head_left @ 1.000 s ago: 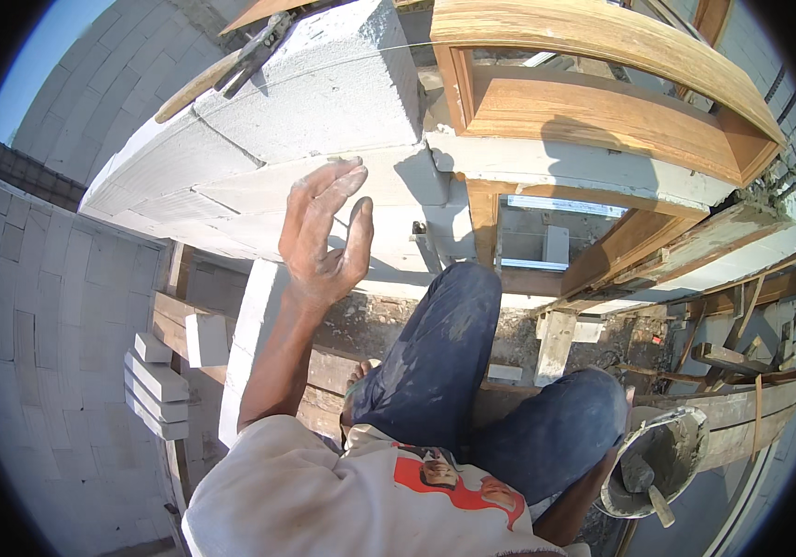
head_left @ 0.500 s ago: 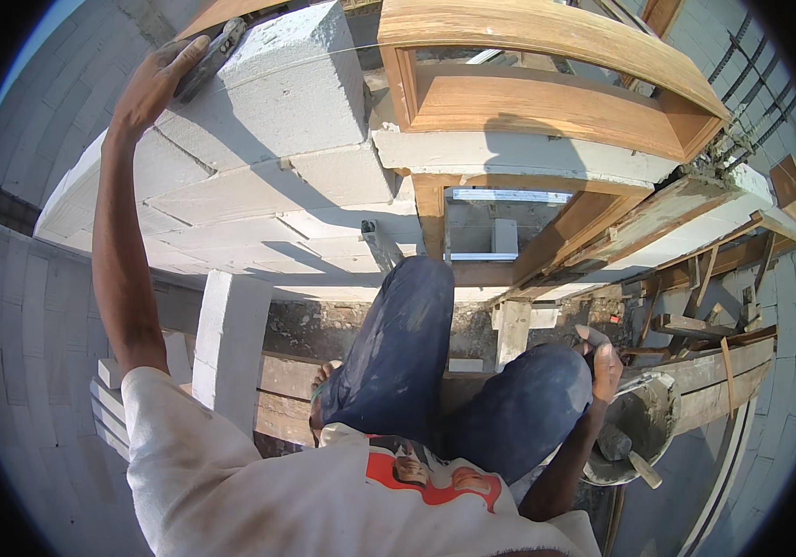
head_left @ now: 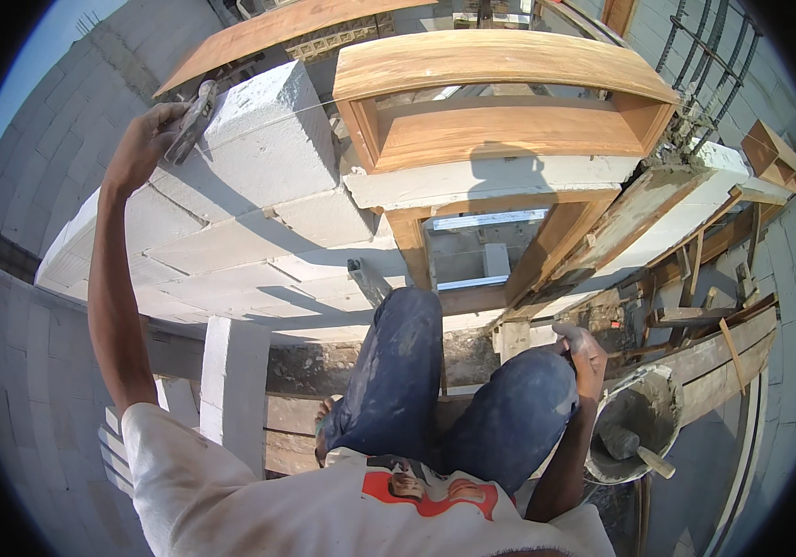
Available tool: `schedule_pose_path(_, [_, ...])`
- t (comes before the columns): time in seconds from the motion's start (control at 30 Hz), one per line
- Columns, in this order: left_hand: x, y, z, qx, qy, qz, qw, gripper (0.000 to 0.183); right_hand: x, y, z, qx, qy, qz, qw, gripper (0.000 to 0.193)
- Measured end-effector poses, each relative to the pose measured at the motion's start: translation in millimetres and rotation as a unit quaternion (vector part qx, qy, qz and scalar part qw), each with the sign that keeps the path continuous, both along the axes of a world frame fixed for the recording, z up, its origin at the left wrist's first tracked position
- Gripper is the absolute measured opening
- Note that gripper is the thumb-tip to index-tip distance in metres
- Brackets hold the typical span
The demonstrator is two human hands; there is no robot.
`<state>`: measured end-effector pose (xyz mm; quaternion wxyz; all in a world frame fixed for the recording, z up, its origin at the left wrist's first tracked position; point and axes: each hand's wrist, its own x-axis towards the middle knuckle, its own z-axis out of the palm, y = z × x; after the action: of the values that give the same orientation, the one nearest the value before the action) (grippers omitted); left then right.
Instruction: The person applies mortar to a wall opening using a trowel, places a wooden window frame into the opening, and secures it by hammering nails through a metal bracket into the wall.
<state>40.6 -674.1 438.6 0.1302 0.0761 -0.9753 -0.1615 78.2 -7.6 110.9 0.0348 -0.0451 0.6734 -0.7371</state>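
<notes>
At the upper left, my left hand is closed round a grey, mortar-caked hand tool whose kind I cannot make out. The tool lies against the upper left side of a big white block, the top one of a white block wall. A thin string crosses that block's face close to the tool. My right hand rests by my right knee with its fingers curled. A small greyish shape shows at the fingertips, and I cannot tell what it is.
A mortar bucket with a trowel in it stands at the right. Ahead are a wooden frame and a window opening. An upright white block stands at the left by wooden planks. Steel bars rise at the upper right.
The view has tilted up, so the wall and frame sit lower. My left hand still grips the tool, which now stands more upright along the block. My right hand stays by the knee.
</notes>
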Motion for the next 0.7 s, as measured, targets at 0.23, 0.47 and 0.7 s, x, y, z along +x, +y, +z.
schedule_pose_path(0.23, [62.0,48.7,44.3,0.028,0.242,-0.036,0.969,0.037,-18.2,-22.9,89.3,0.030,0.126,0.052,0.990,0.046])
schedule_pose_path(0.47, [52.2,256.1,-56.5,0.491,0.215,-0.293,0.792,0.077,-34.2,-123.4,169.6,0.175,0.410,0.220,0.868,0.080])
schedule_pose_path(0.7, [-4.7,374.4,-124.8,0.583,0.162,-0.301,0.737,0.060,-26.8,-124.6,147.3,0.063,0.295,0.082,0.950,0.068])
